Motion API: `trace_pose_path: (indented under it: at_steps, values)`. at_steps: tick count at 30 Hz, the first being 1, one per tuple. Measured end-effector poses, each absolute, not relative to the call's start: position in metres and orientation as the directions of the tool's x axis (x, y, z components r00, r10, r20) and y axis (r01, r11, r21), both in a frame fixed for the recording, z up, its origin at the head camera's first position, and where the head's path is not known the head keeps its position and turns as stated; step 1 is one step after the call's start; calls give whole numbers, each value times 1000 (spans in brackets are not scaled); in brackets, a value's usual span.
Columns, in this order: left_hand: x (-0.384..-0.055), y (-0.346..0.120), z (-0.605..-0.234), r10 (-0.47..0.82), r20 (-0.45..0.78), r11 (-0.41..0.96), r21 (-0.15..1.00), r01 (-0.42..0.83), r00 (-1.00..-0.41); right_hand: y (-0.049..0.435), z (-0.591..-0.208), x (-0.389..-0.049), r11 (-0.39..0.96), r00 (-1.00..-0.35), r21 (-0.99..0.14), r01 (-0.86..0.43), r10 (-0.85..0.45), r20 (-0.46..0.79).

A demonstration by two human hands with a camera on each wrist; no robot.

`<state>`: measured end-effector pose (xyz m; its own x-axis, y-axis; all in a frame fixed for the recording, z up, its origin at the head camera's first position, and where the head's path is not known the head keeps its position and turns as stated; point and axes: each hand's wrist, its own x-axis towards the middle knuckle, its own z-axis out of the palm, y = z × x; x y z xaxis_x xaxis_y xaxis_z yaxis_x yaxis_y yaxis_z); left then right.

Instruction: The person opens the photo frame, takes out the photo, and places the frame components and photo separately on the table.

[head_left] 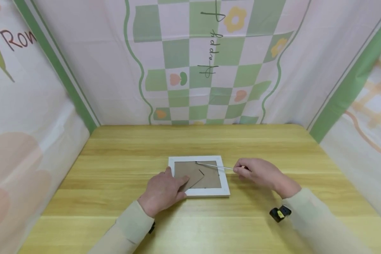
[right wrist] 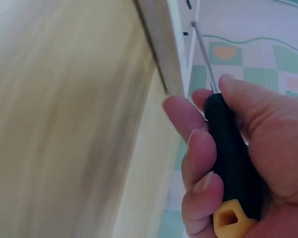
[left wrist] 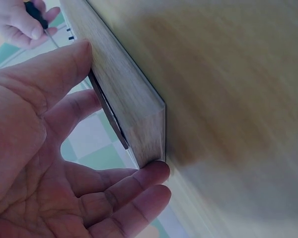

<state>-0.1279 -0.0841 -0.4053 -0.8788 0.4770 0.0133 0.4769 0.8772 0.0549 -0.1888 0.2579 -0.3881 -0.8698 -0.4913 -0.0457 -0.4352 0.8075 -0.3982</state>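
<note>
A white picture frame (head_left: 209, 192) lies face down on the table, its brown backing board (head_left: 211, 180) showing. My left hand (head_left: 162, 190) holds the frame at its near left corner, with the thumb at the near edge and one finger laid on the board. In my right hand (head_left: 257, 173) is a slim screwdriver (head_left: 214, 165); the black handle (right wrist: 231, 144) with a yellow end sits in the curled fingers. Its metal shaft crosses the right rim, and the tip is at a small dark tab on the board's far edge. More dark tabs (right wrist: 186, 33) stick out along the frame's inner edge.
The wooden table (head_left: 130, 144) stretches around the frame on all sides. A checkered cloth (head_left: 200, 70) hangs behind it, and printed curtains (head_left: 35, 106) close off the left and right. A black wrist device (head_left: 280, 213) is at the right cuff.
</note>
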Motion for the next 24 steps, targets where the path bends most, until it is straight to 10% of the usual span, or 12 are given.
trace_pose_path:
  at_steps: [24]
  values:
    - [-129,-86,-406,495,-2,866,87,493,-869,259,-400,-182,864,-911,-315,-392,-412,5]
